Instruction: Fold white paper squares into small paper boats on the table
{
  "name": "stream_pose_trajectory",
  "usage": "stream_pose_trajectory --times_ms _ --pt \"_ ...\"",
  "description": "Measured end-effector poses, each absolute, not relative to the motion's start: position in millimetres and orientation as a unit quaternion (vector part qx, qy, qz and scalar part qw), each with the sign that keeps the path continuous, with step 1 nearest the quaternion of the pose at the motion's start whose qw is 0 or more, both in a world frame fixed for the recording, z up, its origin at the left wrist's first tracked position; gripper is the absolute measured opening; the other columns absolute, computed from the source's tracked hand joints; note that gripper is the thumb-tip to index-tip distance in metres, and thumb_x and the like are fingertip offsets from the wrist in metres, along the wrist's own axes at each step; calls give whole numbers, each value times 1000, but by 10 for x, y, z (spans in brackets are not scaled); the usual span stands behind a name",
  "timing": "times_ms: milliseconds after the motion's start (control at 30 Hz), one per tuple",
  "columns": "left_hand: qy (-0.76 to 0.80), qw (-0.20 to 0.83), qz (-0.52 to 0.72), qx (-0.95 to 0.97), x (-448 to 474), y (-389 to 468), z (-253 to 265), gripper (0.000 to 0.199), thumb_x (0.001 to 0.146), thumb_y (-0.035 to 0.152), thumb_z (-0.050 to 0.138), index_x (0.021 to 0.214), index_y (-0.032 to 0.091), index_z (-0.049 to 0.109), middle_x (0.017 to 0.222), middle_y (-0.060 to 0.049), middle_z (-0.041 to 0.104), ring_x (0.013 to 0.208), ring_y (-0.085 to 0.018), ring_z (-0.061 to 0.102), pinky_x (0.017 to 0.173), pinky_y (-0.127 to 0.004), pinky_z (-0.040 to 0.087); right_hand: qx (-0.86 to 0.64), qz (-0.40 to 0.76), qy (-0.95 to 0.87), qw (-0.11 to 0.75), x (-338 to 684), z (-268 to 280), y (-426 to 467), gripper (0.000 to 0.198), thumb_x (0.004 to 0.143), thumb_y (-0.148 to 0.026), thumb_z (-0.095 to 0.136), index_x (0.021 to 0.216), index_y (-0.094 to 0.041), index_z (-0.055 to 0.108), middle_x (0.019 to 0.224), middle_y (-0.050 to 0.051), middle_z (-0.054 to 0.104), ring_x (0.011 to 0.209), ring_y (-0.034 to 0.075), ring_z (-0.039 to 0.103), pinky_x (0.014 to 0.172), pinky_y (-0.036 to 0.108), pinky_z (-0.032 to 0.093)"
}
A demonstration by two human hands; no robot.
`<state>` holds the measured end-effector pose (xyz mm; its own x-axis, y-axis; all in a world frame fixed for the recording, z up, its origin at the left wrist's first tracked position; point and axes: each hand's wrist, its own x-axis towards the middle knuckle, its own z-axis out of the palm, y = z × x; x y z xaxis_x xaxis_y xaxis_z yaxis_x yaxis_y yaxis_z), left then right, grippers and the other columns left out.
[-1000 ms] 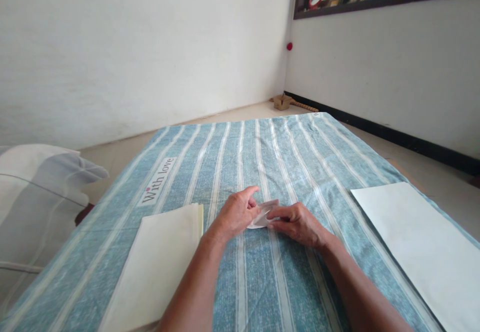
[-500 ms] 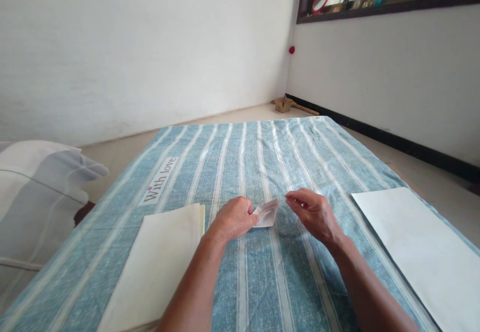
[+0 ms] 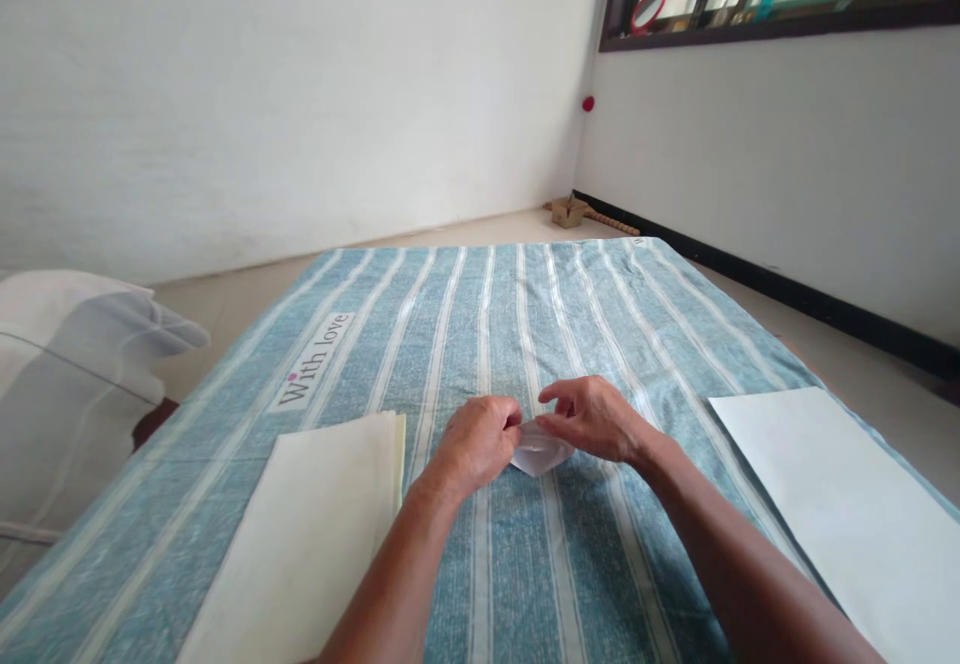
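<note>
A small white piece of folded paper [image 3: 540, 452] is between my two hands, above the striped blue cloth [image 3: 450, 344]. My left hand [image 3: 480, 439] is closed on its left side, thumb and fingers pinched together. From the right, my right hand [image 3: 596, 419] grips the paper's upper right edge with its thumb and bent fingers, while the index finger arches above it. The lower part of the paper comes to a point toward me. Its fingertip contacts are partly hidden.
A stack of cream paper sheets [image 3: 300, 534] lies at the left, near my forearm. White sheets [image 3: 840, 504] lie at the right edge of the cloth. Pale draped fabric [image 3: 67, 394] stands beyond the left edge, and a small cardboard box [image 3: 568, 212] sits on the floor in the far corner.
My right hand has moved left and in to the folded paper, from being apart from it. The paper now looks turned and more opened out, its point facing me.
</note>
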<state>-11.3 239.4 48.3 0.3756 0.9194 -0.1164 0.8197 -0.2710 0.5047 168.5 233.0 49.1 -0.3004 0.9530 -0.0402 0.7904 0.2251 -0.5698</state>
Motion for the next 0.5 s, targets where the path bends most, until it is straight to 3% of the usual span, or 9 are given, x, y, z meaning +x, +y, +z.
stream_pose_trajectory --times_ms 133,233,500 --pt "542 259 112 792 -124 2411 437 15 78 14 54 69 19 65 63 0 63 63 -16 58 58 -25 36 -592 211 -774 78 1551 497 2395 14 78 -24 64 85 -19 76 75 7 73 71 20 64 59 27 37" --pt "537 268 116 792 -142 2430 408 16 77 15 54 67 19 66 60 1 61 62 -15 57 56 -24 36 -595 210 -772 76 1501 464 2426 15 77 -17 62 82 -21 76 76 6 73 73 21 64 58 27 35" --pt "543 271 119 786 -155 2451 343 13 74 18 56 69 20 68 57 2 58 59 -15 54 53 -25 34 -588 234 -769 94 1543 397 2404 12 81 -20 63 79 -22 75 67 1 68 61 13 57 54 23 31"
